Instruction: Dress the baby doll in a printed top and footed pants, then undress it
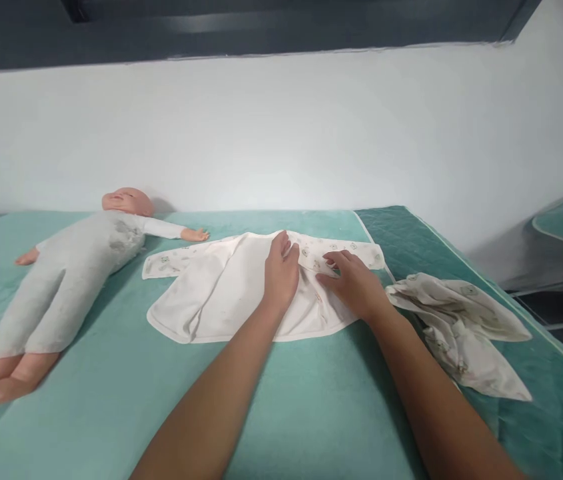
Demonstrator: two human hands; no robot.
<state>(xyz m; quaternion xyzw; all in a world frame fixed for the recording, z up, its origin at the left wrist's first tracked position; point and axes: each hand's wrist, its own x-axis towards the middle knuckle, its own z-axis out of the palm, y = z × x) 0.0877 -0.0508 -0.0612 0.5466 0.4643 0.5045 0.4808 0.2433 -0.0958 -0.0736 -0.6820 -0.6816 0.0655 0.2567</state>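
A white baby shirt [241, 287] with a small print on its sleeves lies spread on the bed, its front opened out and its sleeves stretched to both sides. My left hand [281, 270] rests on the shirt near the neckline, fingers extended. To its right, my right hand [354, 283] is over the shirt's right side by the sleeve, its fingers bent but apart. Some cloth under both hands is hidden. A baby doll [78, 267] with a white cloth body lies on its back at the left, one arm reaching toward the shirt's left sleeve.
Crumpled printed baby pants [461, 333] lie at the right, beside my right forearm. Green bedding [161, 407] covers the bed, whose right edge [521, 307] slopes toward me. A white wall [281, 133] stands behind, with a dark frame [241, 27] overhead.
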